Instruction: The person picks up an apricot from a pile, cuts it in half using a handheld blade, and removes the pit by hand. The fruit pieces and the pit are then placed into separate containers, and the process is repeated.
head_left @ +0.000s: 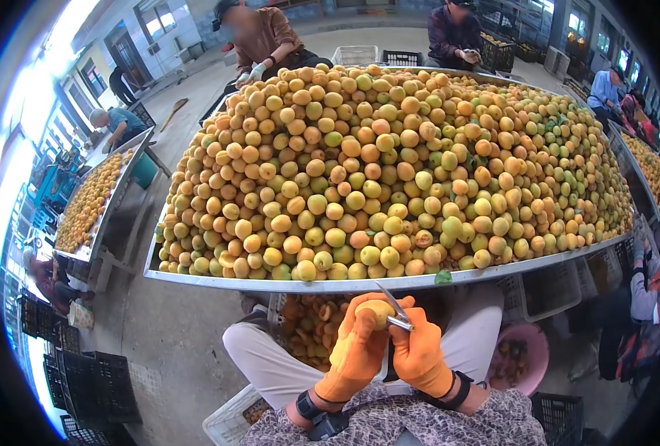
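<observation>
Both my hands wear orange gloves and meet over my lap, just below the table's front rim. My left hand (pixel 356 346) is closed around a yellow apricot (pixel 377 310). My right hand (pixel 419 357) grips a small knife (pixel 397 311) whose blade rests against the top of that apricot. A huge heap of yellow-orange apricots (pixel 389 171) fills the metal table (pixel 330 285) in front of me. Between my knees a crate holds cut apricots (pixel 311 327).
A pink basin (pixel 519 358) with fruit sits by my right knee, a white crate (pixel 229 420) by my left, black crates (pixel 84 379) on the floor at left. Other people work across the table (pixel 263 37) and at neighbouring fruit tables (pixel 88 204).
</observation>
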{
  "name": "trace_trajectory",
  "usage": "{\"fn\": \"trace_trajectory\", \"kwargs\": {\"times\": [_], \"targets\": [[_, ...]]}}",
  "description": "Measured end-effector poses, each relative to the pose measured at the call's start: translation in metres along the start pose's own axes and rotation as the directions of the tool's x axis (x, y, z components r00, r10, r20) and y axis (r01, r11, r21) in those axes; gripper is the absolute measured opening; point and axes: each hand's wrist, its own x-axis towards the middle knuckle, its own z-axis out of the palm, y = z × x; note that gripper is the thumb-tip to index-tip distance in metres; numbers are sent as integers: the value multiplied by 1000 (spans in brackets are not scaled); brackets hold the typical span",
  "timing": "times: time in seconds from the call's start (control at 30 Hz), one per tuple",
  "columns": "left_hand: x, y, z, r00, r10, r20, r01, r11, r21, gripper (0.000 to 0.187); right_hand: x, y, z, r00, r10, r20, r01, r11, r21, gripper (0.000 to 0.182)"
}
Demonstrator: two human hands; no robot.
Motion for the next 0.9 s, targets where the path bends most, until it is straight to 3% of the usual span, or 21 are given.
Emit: {"fn": "trace_trajectory", "kwargs": {"times": [0.17, 0.23, 0.3, 0.4, 0.43, 0.47, 0.53, 0.57, 0.63, 0.67, 0.7, 0.73, 0.77, 0.8, 0.83, 0.87, 0.9], "targets": [[6, -9, -4, 997, -47, -54, 50, 998, 42, 45, -2, 15, 8, 997, 73, 26, -74, 995, 63, 17], [8, -22, -14, 997, 24, -74, -19, 997, 70, 40, 3, 13, 7, 996, 86, -7, -85, 991, 106, 18], [12, -29, -23, 990, 12, -141, 5, 992, 125, 36, 3, 20, 5, 996, 88, -15, -86, 993, 82, 22], [20, -23, -23, 984, -20, -175, 81, 933, 349, 40, 11, 24, -9, 916, 347, 200, -358, 933, 22, 24], [23, -21, -24, 986, -19, -166, 77, 933, 352, 40, 16, 26, -16, 919, 343, 192, -354, 935, 23, 24], [26, -21, -26, 994, 25, -104, 30, 867, 497, 39, 20, 28, -24, 891, 358, 280, -393, 916, 79, 23], [28, -17, -20, 998, 66, -7, -45, 746, 665, 35, 26, 33, -42, 800, 405, 443, -504, 854, 131, 25], [35, -14, -20, 998, 63, -7, -43, 750, 660, 35, 25, 40, -50, 707, 460, 537, -640, 740, 208, 26], [54, -7, -26, 979, 182, -87, -112, 851, 514, 36, 11, 30, -71, 612, 607, 507, -791, 471, 392, 27], [60, -4, -46, 989, 105, -101, -52, 904, 423, 39, 5, 27, -90, 692, 602, 398, -711, 475, 518, 27], [60, 3, -36, 997, 72, 5, -72, 984, 164, 46, -1, 26, -105, 753, 593, 285, -614, 478, 629, 27], [57, 4, -32, 999, -14, 40, 12, 999, 47, 48, -3, 47, -93, 893, 450, 16, -441, 867, 232, 27], [53, 4, -28, 991, -101, 91, 107, 992, -61, 50, -12, 53, -94, 895, 447, 14, -437, 868, 234, 27], [52, 4, -24, 990, -100, 102, 106, 993, -53, 50, -12, 46, -93, 908, 417, 53, -414, 909, -54, 27], [51, 5, -20, 975, -176, 136, 199, 964, -178, 53, -7, 37, -92, 913, 396, 97, -345, 876, -336, 27], [50, 4, -17, 954, -247, 170, 289, 908, -302, 55, -3, 20, -91, 948, 316, 46, -310, 945, -104, 25], [46, 2, -15, 954, -253, 163, 292, 907, -302, 55, -2, 5, -90, 945, 323, 50, -317, 943, -101, 25]]}}
